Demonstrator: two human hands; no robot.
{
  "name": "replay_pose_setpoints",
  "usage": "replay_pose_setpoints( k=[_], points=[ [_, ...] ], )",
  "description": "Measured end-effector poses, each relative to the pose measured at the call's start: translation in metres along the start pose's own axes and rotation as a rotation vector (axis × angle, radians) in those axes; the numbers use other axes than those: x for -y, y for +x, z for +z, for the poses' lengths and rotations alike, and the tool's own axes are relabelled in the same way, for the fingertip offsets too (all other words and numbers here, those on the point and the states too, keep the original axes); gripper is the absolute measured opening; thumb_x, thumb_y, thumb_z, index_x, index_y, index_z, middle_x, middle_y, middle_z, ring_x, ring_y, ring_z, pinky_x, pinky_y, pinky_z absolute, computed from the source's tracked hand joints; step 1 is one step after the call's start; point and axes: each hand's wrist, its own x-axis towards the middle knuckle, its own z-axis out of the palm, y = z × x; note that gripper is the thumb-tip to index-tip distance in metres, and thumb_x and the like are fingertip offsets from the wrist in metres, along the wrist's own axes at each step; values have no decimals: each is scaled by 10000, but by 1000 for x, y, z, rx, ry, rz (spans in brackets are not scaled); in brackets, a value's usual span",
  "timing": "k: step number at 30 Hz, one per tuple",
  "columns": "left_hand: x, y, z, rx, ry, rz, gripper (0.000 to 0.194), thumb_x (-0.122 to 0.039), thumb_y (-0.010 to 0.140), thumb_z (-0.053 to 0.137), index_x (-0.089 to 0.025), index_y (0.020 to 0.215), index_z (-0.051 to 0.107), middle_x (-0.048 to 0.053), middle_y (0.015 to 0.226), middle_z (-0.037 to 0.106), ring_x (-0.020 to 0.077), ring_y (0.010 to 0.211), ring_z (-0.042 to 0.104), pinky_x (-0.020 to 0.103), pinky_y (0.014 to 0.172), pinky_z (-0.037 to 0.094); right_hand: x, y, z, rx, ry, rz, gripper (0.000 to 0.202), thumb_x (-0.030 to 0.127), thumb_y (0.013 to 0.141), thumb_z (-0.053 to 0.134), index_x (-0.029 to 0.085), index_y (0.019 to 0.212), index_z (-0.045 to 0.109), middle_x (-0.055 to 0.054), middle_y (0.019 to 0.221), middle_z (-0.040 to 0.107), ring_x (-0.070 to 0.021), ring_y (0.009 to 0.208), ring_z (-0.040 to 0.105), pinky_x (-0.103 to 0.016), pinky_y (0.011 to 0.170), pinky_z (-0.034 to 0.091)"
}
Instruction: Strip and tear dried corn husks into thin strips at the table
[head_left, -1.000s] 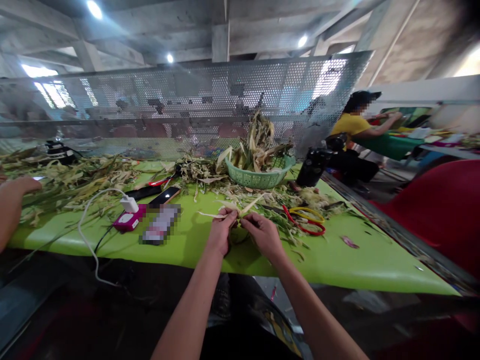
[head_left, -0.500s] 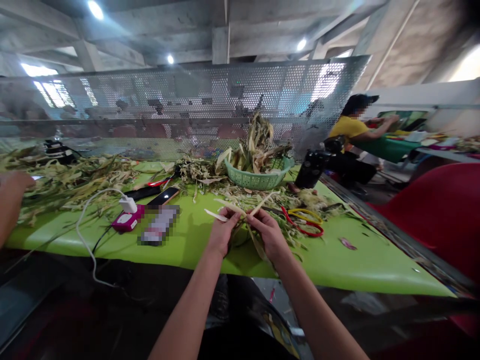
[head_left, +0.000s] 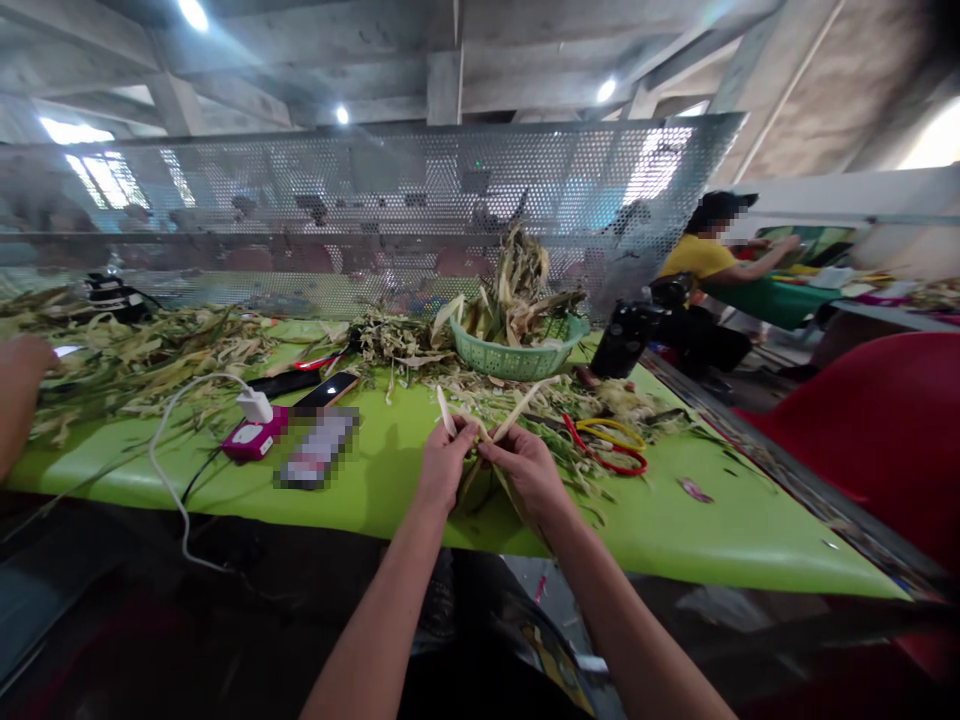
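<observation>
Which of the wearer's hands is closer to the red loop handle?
Right. The right hand is just left of the red loop handle, not touching it; the left hand is farther left, beyond the right hand.

From my feed I see a green-covered bench with a perforated metal screen standing along its far edge. Above hangs a grey concrete ceiling crossed by beams, with lit lamps. Past the far left corner, bright windows show through the screen. Beside the right edge I make out a red chair; beyond the far right corner, another table before a pale wall.
</observation>
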Motion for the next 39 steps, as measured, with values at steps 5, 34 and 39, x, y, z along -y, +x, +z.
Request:
replay_pose_setpoints(
  k=[5,34,39],
  points=[
    [1,1,-2,-42,-11,-18,299,-398,668,730,-156,746,571,-30,656,515,94,619,497,221,608,409,-2,2,-2,55,-36,17,280,368,559,820,178,707,677,-1,656,661,-152,600,567,-274,599,452],
    [0,-2,-4,160,127,31,278,-375,745,682,-152,898,622,45,884,644,176,869,575,302,848,427,-1,2,-19,-11,-35,-56,211,365,662,774,180,693,677,4,694,581,-123,621,499,-245,577,420],
    [0,-3,-2,177,58,-14,297,-381,749,684,-154,921,598,29,851,628,158,835,571,292,829,432,-1,0,-13,-70,-17,-71,233,374,629,795,179,695,686,9,661,603,-120,606,497,-242,580,404]
  ],
)
